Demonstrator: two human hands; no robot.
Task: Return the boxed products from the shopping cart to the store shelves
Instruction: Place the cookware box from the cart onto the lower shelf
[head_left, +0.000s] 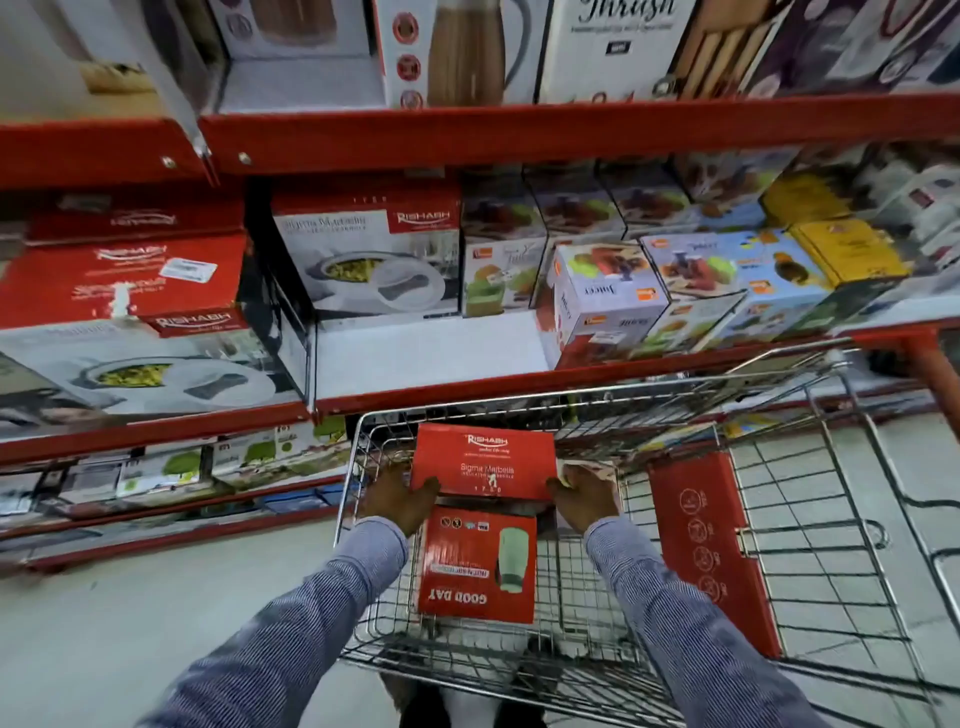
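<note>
A red Rishabh casserole box (484, 460) sits at the far end of the wire shopping cart (810, 519). My left hand (400, 499) grips its left side and my right hand (584, 496) grips its right side. Below it, nearer to me in the cart, lies a red "Good Day" box (478, 564) with a green flask pictured on it. The red shelf (431, 387) straight ahead has a bare white gap (426, 348) in front of a matching Rishabh box (369, 260).
More Rishabh boxes (124, 291) are stacked on the left of the shelf. Juicer boxes (602, 301) crowd its right side. The red child-seat flap (711, 551) stands inside the cart to the right. An upper shelf (519, 130) carries flask boxes. Lower shelves hold small packs.
</note>
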